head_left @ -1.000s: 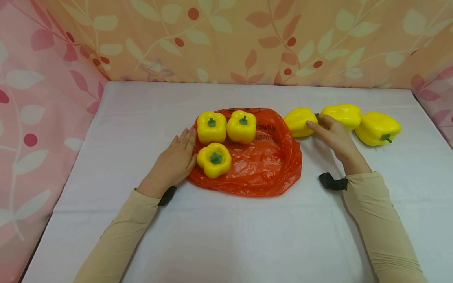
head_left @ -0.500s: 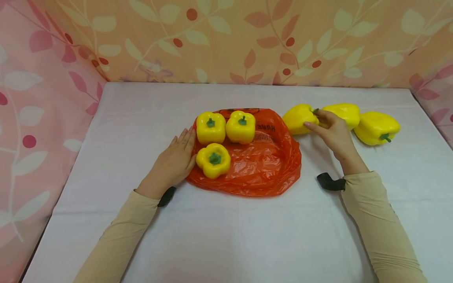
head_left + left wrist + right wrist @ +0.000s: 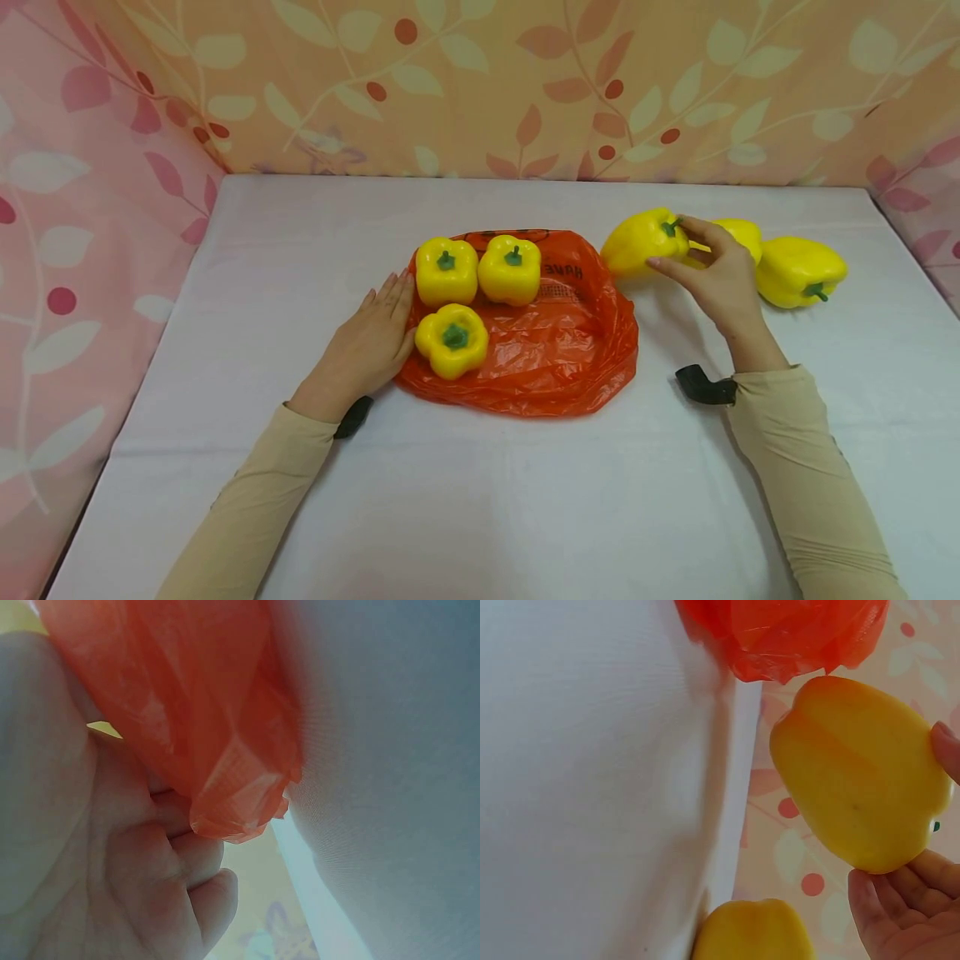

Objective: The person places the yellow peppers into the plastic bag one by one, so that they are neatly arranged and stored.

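Observation:
My right hand (image 3: 716, 271) pinches a yellow bell pepper (image 3: 637, 243) between thumb and fingers near its green stem. In the right wrist view this pepper (image 3: 859, 776) is raised off the white table, just beside the red bag. The red plastic bag (image 3: 555, 350) lies spread on the table with a rolled rim. Inside its left part stand three yellow bell peppers (image 3: 447, 282), stems up. Against the bag's left rim rests my left hand (image 3: 367, 346), its fingers straight. Up close in the left wrist view, the bag's crumpled edge (image 3: 232, 780) hides some of the fingers.
Two more yellow bell peppers lie to the right, one (image 3: 738, 237) partly behind my right hand and one (image 3: 802, 271) farther right. Floral cloth (image 3: 465, 92) hangs along the table's back and sides. Black wrist mounts (image 3: 705, 386) stick out from both sleeves.
My right hand has raised the bell pepper from the table, moving it up and slightly to the right, with its stem end tilting up. My left hand and the bag stay in place.

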Tool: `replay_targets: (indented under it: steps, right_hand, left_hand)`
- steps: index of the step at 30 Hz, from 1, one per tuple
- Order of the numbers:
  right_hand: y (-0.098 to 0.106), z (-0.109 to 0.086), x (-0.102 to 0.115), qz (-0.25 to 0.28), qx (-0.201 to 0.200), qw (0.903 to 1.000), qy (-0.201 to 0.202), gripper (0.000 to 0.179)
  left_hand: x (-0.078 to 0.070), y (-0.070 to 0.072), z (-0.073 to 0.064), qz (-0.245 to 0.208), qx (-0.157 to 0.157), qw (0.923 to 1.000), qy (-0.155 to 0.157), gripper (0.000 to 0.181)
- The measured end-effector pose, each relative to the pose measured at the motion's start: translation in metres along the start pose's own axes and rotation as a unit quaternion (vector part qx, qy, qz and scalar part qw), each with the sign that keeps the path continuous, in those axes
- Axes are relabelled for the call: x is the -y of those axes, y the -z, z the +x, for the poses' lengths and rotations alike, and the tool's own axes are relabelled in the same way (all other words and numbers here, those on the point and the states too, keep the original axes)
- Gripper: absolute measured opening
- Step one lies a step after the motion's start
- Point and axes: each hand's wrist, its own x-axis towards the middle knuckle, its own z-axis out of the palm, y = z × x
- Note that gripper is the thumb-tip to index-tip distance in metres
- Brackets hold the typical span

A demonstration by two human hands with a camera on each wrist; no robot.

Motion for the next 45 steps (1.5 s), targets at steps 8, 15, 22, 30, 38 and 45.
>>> replay_targets:
  steps: [8,15,22,30,38,45]
  right_hand:
    - [0.002,-0.005,0.010,0.004,-0.043,0.9969,0.065,0.066]
    - [0.005,-0.010,0.020,0.017,-0.059,0.9945,0.085,0.064]
    - [0.006,-0.014,0.026,0.043,-0.062,0.9905,0.115,0.063]
    - [0.005,-0.024,0.039,0.055,-0.055,0.9849,0.155,0.062]
    - [0.004,-0.033,0.047,0.061,-0.046,0.9773,0.197,0.061]
    - [-0.001,-0.040,0.054,0.064,-0.023,0.9683,0.241,0.064]
  left_hand:
    - [0.000,0.000,0.000,0.002,-0.002,1.0000,-0.001,0.065]
    - [0.000,0.000,0.000,0.003,-0.002,1.0000,-0.002,0.065]
    - [0.000,0.000,-0.001,0.002,-0.004,1.0000,-0.003,0.064]
    - [0.001,0.000,-0.001,0.004,-0.008,1.0000,-0.004,0.064]
    - [0.001,-0.002,-0.001,0.007,-0.007,1.0000,-0.003,0.064]
    - [0.001,-0.001,-0.001,0.005,-0.008,0.9999,-0.006,0.064]
